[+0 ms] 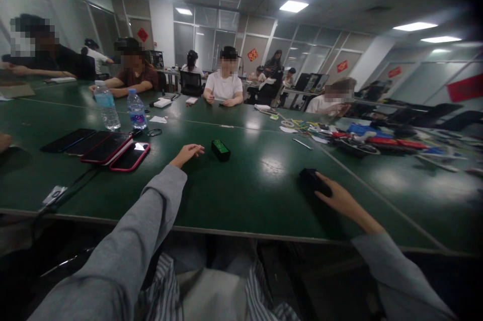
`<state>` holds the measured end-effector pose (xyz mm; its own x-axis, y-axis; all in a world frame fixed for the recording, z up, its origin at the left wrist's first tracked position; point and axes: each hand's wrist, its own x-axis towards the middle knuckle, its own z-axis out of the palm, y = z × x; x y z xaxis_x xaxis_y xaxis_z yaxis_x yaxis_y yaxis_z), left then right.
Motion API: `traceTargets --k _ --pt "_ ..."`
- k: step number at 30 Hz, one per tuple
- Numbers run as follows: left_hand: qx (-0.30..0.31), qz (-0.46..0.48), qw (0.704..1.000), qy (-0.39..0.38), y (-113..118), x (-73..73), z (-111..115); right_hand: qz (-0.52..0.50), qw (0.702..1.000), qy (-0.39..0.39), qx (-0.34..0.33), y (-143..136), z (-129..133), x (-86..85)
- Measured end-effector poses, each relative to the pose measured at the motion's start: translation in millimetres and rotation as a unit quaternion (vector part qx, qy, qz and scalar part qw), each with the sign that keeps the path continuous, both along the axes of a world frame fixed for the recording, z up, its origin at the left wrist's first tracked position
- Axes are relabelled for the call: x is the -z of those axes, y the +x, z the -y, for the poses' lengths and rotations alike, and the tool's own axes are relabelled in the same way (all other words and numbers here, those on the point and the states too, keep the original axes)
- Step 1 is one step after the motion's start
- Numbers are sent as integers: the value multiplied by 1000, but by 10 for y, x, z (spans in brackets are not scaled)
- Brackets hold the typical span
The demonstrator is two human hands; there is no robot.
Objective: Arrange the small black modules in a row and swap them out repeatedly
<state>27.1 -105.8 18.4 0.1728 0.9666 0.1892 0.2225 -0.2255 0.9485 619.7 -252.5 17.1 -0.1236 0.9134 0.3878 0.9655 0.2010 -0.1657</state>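
My left hand (188, 154) hovers over the green table (241, 200), its fingers stretched out to the right with nothing held. Just right of its fingertips, a gap away, lies a small black box with a bright green patterned top (221, 150). Farther right, my right hand (337, 196) grips a dark, blocky black object (314, 180) between thumb and fingers. The object's kind does not show, and part of it is covered by the fingers.
Several phones (130, 157) lie at the left, near two water bottles (136, 109). A pen (302, 144) lies ahead of my right hand, before a heap of cables and tools (358, 142). A person in a white shirt (223, 87) sits opposite; others sit around.
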Motion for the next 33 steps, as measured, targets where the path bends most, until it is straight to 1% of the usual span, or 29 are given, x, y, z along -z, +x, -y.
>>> traceTargets --k 2,3,6,8,9,11,14,17,19,20,22,25,27,29,33 --pt "0 2 1000 -1 2 -9 7 -20 993 -73 -88 -622 45 -128" --pt "-1 3 1000 -1 4 -13 12 -29 987 -94 -127 -947 83 -200" --pt "-8 1 1000 -2 11 -24 33 -32 958 -149 -242 -1899 176 -395" --pt "-12 1 1000 -1 11 -24 43 -21 941 -165 -293 -2450 161 -467" --pt "-14 3 1000 -1 7 -21 44 -11 938 -161 -307 -2690 123 -479" --pt "-20 11 1000 -4 -13 -11 36 11 940 -139 -312 -3097 -3 -465" --pt "-36 29 999 -14 -72 2 5 42 953 -93 -284 -3543 -239 -388" --pt "-75 43 996 -15 -137 -6 -21 58 971 -55 -224 -3805 -417 -295" --pt "-103 47 994 -14 -155 -19 -26 50 978 -41 -197 -3878 -478 -232" --pt "-108 48 993 -16 -153 -26 -25 40 979 -35 -196 -3889 -492 -201" --pt "-90 52 994 -25 -127 -35 -17 17 976 -23 -215 -3878 -500 -145" --pt "-22 74 997 -28 -63 -39 4 -21 968 -10 -249 -3838 -493 -90" --pt "9 83 996 -23 -33 -39 16 -37 965 -8 -259 -3830 -497 -74" --pt "14 82 996 -19 -24 -38 22 -41 964 -7 -264 -3838 -511 -65" --pt "-1 91 996 -15 -39 -30 -6 -46 962 2 -269 -3861 -536 -39"
